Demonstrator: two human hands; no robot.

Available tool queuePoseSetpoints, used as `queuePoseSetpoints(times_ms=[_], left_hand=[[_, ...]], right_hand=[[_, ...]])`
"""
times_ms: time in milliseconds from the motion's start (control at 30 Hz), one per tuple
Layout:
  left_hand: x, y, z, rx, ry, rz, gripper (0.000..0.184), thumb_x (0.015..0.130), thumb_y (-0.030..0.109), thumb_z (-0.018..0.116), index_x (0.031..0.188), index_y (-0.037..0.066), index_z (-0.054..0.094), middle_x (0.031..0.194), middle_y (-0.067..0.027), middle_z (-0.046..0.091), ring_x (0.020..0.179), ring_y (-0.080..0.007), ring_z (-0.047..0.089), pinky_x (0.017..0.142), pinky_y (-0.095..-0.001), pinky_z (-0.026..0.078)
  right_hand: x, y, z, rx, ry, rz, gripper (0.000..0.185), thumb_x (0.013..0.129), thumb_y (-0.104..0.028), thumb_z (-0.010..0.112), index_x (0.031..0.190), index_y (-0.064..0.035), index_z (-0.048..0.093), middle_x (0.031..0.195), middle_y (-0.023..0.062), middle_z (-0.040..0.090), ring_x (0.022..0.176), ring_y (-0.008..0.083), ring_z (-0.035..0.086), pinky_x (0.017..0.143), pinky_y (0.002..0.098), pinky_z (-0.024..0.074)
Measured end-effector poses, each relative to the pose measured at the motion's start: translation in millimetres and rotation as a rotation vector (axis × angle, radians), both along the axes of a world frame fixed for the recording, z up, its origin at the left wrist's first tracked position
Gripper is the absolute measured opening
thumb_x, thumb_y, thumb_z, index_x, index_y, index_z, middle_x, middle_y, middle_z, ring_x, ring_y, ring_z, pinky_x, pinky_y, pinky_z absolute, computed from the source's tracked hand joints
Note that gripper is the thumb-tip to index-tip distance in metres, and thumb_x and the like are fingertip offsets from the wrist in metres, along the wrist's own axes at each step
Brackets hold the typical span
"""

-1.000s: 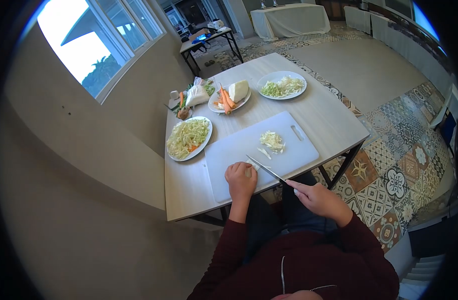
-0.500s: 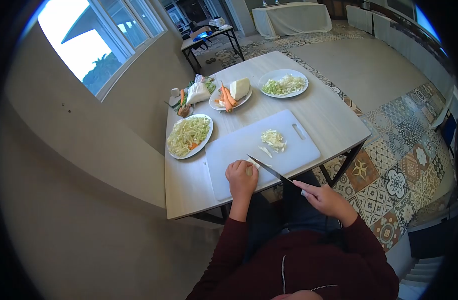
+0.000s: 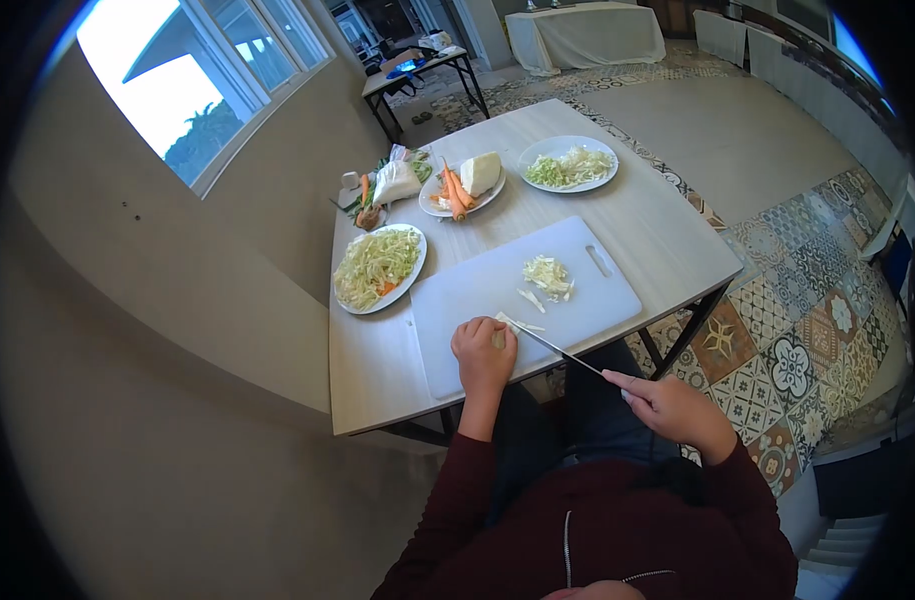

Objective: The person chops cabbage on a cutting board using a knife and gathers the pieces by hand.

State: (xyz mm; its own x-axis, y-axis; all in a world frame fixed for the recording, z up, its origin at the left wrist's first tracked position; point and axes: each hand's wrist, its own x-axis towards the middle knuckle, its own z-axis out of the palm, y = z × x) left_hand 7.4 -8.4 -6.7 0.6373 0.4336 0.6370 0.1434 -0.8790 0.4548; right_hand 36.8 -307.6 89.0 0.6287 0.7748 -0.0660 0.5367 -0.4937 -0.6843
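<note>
My left hand (image 3: 484, 355) is closed with curled fingers on a pale piece of cabbage (image 3: 500, 339), mostly hidden, at the near edge of the white cutting board (image 3: 457, 310). In my right hand (image 3: 667, 405) is the handle of a kitchen knife (image 3: 562, 353), its blade slanting up and left. The blade's tip touches or almost touches the cabbage beside my left fingertips. A small pile of chopped cabbage (image 3: 547, 278) lies farther up the board, with a few loose strips (image 3: 530, 300) between it and the knife.
Left of the board stands a plate of shredded vegetables (image 3: 377, 268). Beyond are a plate with carrots (image 3: 457, 190) and a cabbage wedge (image 3: 480, 173), a plate of shredded cabbage (image 3: 569, 168), and a plastic bag (image 3: 397, 183) among vegetables. A wall is close on the left.
My right hand has moved a little right and down, drawing the knife back so its tip sits lower by the cabbage. The left hand stays in place.
</note>
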Motion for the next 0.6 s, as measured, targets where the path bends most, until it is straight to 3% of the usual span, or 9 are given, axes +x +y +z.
queuePoseSetpoints(times_ms=[600], left_hand=[[0.3, 1.3, -1.8, -0.031, -0.002, -0.014, 0.008, 0.076, 0.012, 0.073, 0.080, 0.008, 0.067, 0.090, -0.0059, 0.066, 0.096, -0.0288, 0.059, 0.095, -0.0440, 0.041]], right_hand=[[16.4, 64.2, -4.7, -0.036, -0.103, 0.067, 0.042, 0.097, -0.019, 0.049, 0.139, -0.0180, 0.055, 0.075, 0.0280, 0.064, 0.071, 0.0461, 0.064, 0.069, 0.0530, 0.0532]])
